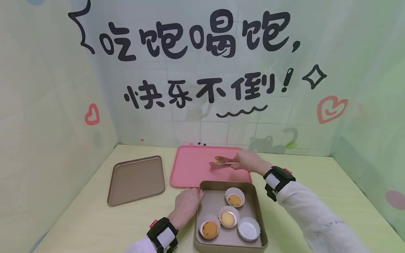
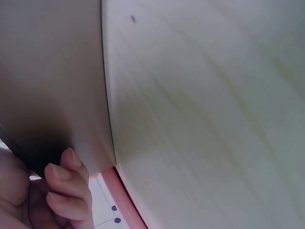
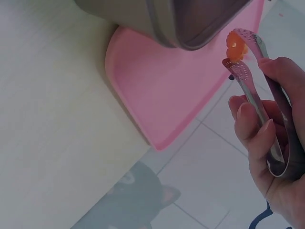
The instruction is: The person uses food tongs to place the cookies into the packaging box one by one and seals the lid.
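My right hand [image 1: 252, 162] pinches small metal tongs [image 3: 279, 101] above the pink tray [image 1: 193, 168]. Between the perforated tong tips sits a small orange, scalloped cookie [image 3: 233, 50] with a hole. With thumb and curled fingers, my left hand [image 1: 188, 203] grips the far-left corner of a deep brown baking pan [image 1: 211, 199]. Inside the pan stand white paper cups: a far one [image 1: 239, 192], a middle one [image 1: 233, 211], one at near left, and an empty cup [image 1: 249, 228] at near right. The first three each hold a round cookie, such as the near-left cookie [image 1: 209, 229].
A shallow brown tray [image 1: 136, 181] lies at the left of the pale wooden table [image 1: 294, 196]. The pink tray lies behind the pan, close to the back wall. Printed fabric walls [image 1: 196, 130] enclose the table at the back and both sides.
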A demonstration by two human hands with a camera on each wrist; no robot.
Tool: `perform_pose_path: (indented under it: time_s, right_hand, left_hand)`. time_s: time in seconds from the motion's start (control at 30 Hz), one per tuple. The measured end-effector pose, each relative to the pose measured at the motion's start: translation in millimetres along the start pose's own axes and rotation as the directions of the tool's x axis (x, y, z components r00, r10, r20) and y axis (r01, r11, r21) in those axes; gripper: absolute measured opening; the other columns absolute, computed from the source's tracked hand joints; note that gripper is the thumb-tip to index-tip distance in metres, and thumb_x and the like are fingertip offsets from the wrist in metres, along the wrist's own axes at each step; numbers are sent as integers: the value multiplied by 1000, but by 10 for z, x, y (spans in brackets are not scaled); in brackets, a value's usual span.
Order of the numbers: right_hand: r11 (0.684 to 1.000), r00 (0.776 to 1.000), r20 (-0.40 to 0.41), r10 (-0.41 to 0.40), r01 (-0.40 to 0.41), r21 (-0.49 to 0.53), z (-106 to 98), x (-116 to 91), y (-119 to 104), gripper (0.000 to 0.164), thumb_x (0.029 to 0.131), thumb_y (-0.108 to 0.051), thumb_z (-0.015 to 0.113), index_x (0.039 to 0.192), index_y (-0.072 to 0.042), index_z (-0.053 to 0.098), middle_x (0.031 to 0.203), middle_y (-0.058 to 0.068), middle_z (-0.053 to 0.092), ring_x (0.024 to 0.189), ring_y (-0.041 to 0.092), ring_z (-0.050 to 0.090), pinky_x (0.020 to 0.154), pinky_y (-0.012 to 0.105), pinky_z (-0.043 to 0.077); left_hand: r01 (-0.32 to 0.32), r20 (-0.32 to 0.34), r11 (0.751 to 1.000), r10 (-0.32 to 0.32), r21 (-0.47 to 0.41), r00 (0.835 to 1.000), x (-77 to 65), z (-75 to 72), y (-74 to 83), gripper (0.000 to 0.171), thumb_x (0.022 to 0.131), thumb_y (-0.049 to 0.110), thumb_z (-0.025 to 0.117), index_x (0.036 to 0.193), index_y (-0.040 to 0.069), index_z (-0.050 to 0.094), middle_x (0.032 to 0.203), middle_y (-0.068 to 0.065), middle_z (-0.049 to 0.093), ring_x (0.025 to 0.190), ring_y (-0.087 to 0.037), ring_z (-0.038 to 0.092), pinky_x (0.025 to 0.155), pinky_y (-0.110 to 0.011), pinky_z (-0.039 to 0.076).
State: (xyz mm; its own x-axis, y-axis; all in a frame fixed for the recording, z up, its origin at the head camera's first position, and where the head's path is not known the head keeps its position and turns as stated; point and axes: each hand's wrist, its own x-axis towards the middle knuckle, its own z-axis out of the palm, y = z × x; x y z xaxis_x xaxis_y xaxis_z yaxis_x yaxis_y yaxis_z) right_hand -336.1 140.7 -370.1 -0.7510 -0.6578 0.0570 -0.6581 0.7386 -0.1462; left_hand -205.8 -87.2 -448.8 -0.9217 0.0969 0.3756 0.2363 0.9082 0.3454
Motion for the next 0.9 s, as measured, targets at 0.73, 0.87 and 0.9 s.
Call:
perform_pose_path:
  time_s: [0.73,0.87,0.9]
  right_hand:
    - [921,894,-260,-365,305,-242,-389,-1376,-167,30,85,-28,74,74,-18,48,55,-19,30,48,-6,23,43,17,21]
    - [908,869,-293,-400,332,-254,-345,-1623,-180,34,98,-46,52,77,-20,49,57,-21,30,48,-8,21,43,14,19]
    - [906,865,-295,-406,338,-255,-334,-1678,-188,36,99,-49,47,77,-20,49,57,-21,30,48,-9,21,43,13,19]
  left_hand:
    - [-15,6,1000,15,-10,1000,7,-10,4,39,93,12,57,58,12,40,52,-4,41,44,-22,49,39,-37,41]
    - [-2,25,1000,2,-14,1000,13,-1,1,39,94,13,56,59,12,40,52,-3,40,44,-20,47,39,-36,41]
    - [2,32,1000,-1,-16,1000,13,2,2,39,94,13,56,59,12,40,52,-2,39,44,-19,46,39,-36,41]
